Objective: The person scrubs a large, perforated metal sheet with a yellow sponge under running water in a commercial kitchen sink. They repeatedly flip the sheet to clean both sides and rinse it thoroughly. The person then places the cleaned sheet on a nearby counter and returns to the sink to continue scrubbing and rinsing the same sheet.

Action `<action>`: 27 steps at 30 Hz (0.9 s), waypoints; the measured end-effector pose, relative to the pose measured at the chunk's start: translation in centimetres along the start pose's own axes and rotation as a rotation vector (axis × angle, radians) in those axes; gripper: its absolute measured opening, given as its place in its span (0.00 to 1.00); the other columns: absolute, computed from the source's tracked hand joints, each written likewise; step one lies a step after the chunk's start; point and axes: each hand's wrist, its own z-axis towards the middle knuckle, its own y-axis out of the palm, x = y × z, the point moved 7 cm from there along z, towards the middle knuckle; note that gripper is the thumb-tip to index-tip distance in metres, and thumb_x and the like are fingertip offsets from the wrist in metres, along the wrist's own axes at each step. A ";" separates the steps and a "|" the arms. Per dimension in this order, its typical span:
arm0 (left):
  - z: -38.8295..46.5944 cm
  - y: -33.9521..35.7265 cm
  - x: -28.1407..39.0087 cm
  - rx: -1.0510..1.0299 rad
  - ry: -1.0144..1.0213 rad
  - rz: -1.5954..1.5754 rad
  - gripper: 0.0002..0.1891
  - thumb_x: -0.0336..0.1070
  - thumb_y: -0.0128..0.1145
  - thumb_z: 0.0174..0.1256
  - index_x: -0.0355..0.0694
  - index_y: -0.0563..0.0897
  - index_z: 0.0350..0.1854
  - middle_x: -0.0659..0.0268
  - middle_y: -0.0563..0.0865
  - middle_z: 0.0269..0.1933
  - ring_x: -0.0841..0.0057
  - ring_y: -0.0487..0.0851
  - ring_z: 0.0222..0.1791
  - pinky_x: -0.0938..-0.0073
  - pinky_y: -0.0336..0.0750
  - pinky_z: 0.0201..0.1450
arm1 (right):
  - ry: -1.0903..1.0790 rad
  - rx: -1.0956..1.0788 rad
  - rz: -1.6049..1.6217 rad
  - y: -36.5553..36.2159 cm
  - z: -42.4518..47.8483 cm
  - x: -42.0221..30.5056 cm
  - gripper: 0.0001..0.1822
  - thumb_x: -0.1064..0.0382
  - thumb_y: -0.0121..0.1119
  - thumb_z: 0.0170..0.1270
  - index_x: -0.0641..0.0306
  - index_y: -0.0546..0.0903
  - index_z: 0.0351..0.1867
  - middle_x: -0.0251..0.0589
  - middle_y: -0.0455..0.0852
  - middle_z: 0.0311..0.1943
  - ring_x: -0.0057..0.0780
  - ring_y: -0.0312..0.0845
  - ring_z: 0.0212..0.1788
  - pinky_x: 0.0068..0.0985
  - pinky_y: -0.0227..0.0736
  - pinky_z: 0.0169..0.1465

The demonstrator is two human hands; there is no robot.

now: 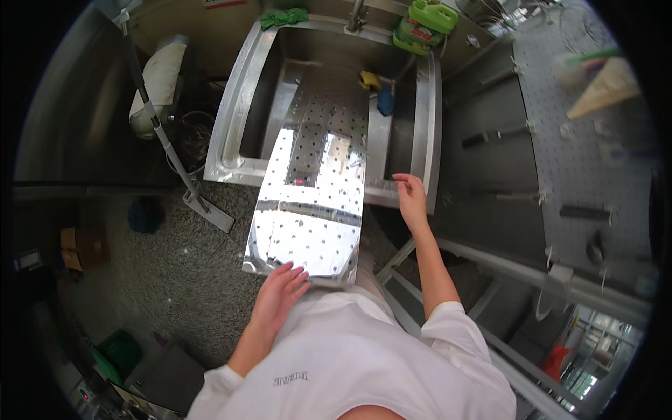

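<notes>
A long, shiny perforated metal sheet [310, 231] slopes from the stainless steel sink [430, 136] toward my waist. Its near end overhangs the sink's front rim, close to my white shirt. My left hand [283, 289] is at the near edge of the sheet, fingers apart; whether the fingertips touch the metal is unclear. Over the right front corner of the sink is my right hand [412, 199], fingers loosely curved and nothing in it. Inside the basin, right of the sheet, are a yellow sponge [370, 80] and a blue cloth or scrubber [386, 100].
A green cloth [283, 19] and a green detergent jug [424, 26] sit on the sink's back ledge. A flat mop [168, 142] leans at the left. Tools hang along the perforated panel [567, 152] at right. A cardboard box [84, 247] is at far left.
</notes>
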 end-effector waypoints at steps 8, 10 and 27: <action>-1.4 2.6 -2.9 0.508 0.301 -0.159 0.24 0.31 0.51 0.74 0.30 0.65 0.69 0.54 0.73 0.67 0.67 0.73 0.67 0.61 0.69 0.70 | -0.476 -0.129 -0.059 11.2 27.7 -1.1 0.11 0.73 0.55 0.62 0.62 0.83 0.44 0.48 0.83 0.40 0.43 0.80 0.43 0.34 0.75 0.47; -1.7 3.2 -4.5 0.659 0.348 -0.196 0.24 0.31 0.52 0.74 0.31 0.66 0.69 0.57 0.74 0.67 0.70 0.72 0.67 0.63 0.66 0.71 | -0.598 -0.096 -0.112 12.8 34.3 -3.5 0.12 0.70 0.55 0.62 0.64 0.83 0.46 0.50 0.82 0.42 0.47 0.78 0.47 0.35 0.74 0.52; 0.5 1.7 -7.4 1.099 0.256 -0.546 0.09 0.34 0.61 0.66 0.39 0.81 0.45 0.70 0.82 0.41 0.79 0.78 0.46 0.77 0.72 0.57 | -1.059 0.193 -0.996 16.8 52.9 -6.3 0.21 0.64 0.53 0.65 0.56 0.78 0.60 0.35 0.81 0.60 0.40 0.72 0.63 0.44 0.67 0.61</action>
